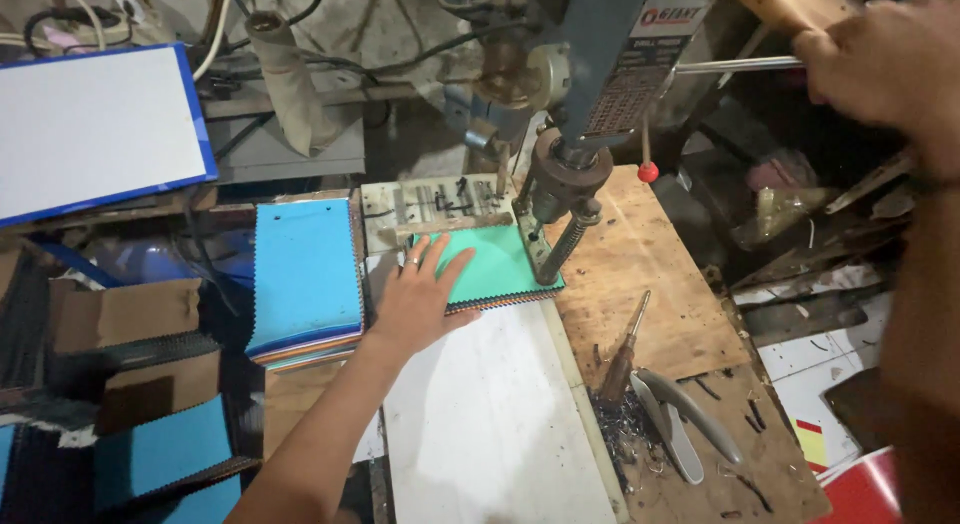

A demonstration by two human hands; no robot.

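The left hand (425, 294) lies flat and open on the green swatch stack (495, 269), pinning it on the table (640, 284) under the drill head (565, 174). The right hand (880, 64) grips the feed lever (735, 66). Drilling seems in hand; the next move calls for a steady pull and firm hold.

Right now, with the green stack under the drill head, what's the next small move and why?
Probably pull the feed lever down. The left hand lies flat on the green swatch stack, pinning it under the drill head, and the right hand already has the lever in its grip. The fingers look clear of the head.
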